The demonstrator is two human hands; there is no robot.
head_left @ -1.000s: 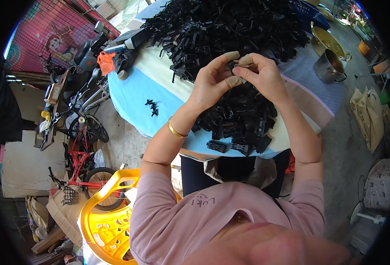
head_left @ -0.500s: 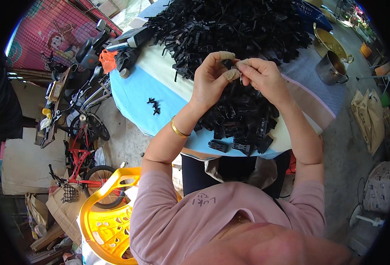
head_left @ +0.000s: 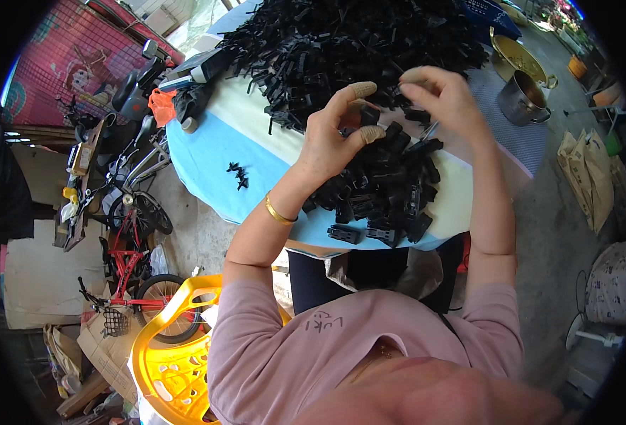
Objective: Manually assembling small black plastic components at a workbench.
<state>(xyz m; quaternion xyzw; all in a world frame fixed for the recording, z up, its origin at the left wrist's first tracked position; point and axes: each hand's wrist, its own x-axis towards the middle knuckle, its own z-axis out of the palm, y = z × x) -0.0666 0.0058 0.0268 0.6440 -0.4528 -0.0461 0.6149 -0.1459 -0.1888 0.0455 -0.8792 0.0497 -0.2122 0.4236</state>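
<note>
My left hand (head_left: 331,138), with tan covers on thumb and forefinger, is spread above a small heap of black plastic clips (head_left: 370,188) at the table's near edge. A squarish black piece (head_left: 370,115) shows between its parted fingertips, apparently loose. To the right, my right hand (head_left: 444,99) is over the near edge of a big pile of black plastic parts (head_left: 348,42), its thumb and forefinger slightly apart. A thin silvery metal tool (head_left: 430,130) sticks out below its palm, seemingly held by the curled fingers; its rest is hidden.
The table's striped cloth (head_left: 200,159) carries a few small black bits (head_left: 238,176) at left. A steel pot (head_left: 524,99) and a brass-coloured pan (head_left: 518,57) stand at right. Beside me at lower left is a yellow plastic chair (head_left: 178,354), with a red bicycle (head_left: 125,265) beyond.
My hands, together half a second ago around a small black piece, have come apart. The right has moved right and up toward the big pile; the left's thumb and forefinger have spread.
</note>
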